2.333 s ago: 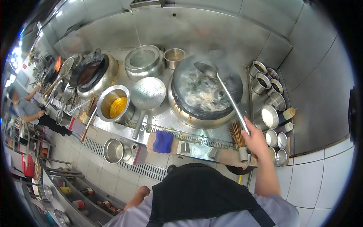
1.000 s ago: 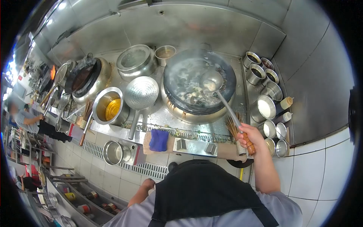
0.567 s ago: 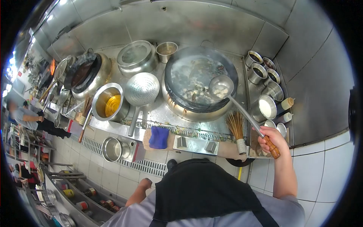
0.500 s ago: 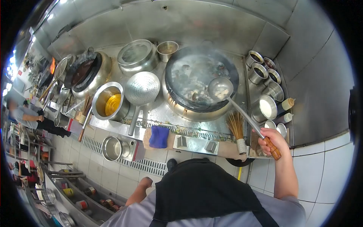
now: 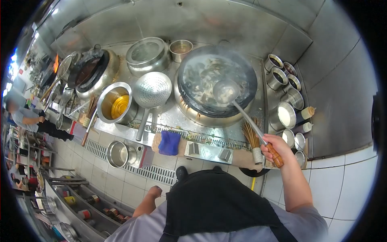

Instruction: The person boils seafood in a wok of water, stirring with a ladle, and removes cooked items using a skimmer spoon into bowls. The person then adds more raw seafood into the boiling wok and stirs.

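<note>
My right hand (image 5: 276, 148) is wrapped around the wooden handle of a long ladle (image 5: 250, 120). The ladle's bowl is down in the steaming wok (image 5: 184, 109), amid cloudy liquid with pale and dark pieces floating in it. Close to that hand, a bamboo brush (image 5: 252, 139) leans at the counter's front edge. My left hand (image 5: 155, 191) hangs low beside my body, away from the counter, its fingers curled with nothing visible in them. A perforated strainer (image 5: 152, 89) rests left of the wok, next to a metal pot (image 5: 105, 105) of yellow oil.
Seasoning pots (image 5: 277, 79) and squeeze bottles (image 5: 305, 113) line the right side. A blue cloth (image 5: 169, 143) lies on the front ledge. Another wok (image 5: 94, 72) and a lidded pot (image 5: 147, 66) stand to the left. A person (image 5: 24, 117) is at the far left.
My right hand has moved left and slightly down with the ladle. The ladle's bowl has shifted left within the wok, and the pieces in the liquid are swirling. The left hand is nearly still.
</note>
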Motion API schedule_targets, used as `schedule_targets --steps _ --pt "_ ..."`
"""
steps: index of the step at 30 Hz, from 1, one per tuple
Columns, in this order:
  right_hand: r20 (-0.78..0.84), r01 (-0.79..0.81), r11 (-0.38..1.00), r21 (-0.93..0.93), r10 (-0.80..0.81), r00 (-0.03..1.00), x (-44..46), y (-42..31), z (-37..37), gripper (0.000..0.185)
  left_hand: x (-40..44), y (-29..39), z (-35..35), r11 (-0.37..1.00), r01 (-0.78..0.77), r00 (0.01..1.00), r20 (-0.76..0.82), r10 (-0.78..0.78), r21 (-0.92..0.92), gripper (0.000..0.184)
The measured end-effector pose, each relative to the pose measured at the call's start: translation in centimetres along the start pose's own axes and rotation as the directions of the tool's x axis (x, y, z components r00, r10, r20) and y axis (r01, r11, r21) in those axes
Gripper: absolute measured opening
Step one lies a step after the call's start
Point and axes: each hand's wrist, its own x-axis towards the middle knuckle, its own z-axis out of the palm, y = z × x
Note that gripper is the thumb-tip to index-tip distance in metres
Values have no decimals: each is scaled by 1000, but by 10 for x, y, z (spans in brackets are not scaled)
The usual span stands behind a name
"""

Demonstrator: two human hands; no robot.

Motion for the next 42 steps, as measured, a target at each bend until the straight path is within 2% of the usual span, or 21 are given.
schedule_targets --steps 3,4,5,6,8,12,14,15,17,21,23,27,29,32,35,38,39,40,42 --pt "57 16 1000 4 -16 998 9 -1 1 31 20 -16 9 996 -1 1000 -5 1 -84 30" --pt "91 13 1000 12 -15 996 10 -2 2 31 34 -28 12 917 -289 957 87 275 277 30" --pt "124 11 1000 22 -13 992 12 -3 2 31 43 -38 16 634 -534 840 267 472 559 29" --pt "127 11 1000 19 -13 992 13 -4 2 31 43 -42 19 636 -533 841 264 472 558 29" --pt "140 6 999 47 -13 990 16 -5 2 29 46 -49 23 908 -344 938 142 318 239 30" --pt "98 34 999 39 -38 994 25 0 3 24 42 -46 19 858 -353 933 205 295 373 30" --pt "104 42 998 54 -48 993 26 2 5 26 53 -54 24 745 -437 899 226 374 505 31" --pt "104 45 998 54 -51 993 25 2 8 26 53 -54 21 744 -436 899 223 376 506 31" --pt "137 47 998 50 -54 989 23 3 13 26 52 -54 16 650 -524 849 277 449 551 31" --pt "158 38 997 64 -48 986 15 7 18 27 52 -53 16 751 -470 879 172 444 463 31" --pt "203 -27 978 207 -16 979 10 9 17 30 51 -52 17 898 -333 941 43 335 289 30" --pt "276 -13 960 280 -67 959 -2 15 18 34 43 -47 14 884 -340 940 80 332 320 28" --pt "283 -21 939 343 -82 956 -12 13 22 34 39 -43 12 743 -415 909 209 360 525 28" --pt "271 18 935 354 -121 955 -29 8 29 36 38 -50 15 701 -448 888 185 420 555 27" --pt "264 35 949 312 -122 957 -40 1 38 37 58 -65 30 725 -442 888 145 436 529 26" --pt "325 39 950 308 -144 935 -44 -2 46 39 51 -57 28 759 -422 894 88 440 497 23" --pt "315 36 949 313 -140 939 -45 -3 51 41 49 -53 28 769 -412 900 83 429 489 23" --pt "327 25 952 306 -130 936 -45 -3 56 41 50 -52 30 835 -353 925 21 380 421 22" --pt "406 9 945 326 -149 902 -45 -3 64 43 51 -54 32 896 -284 948 -38 315 342 21"
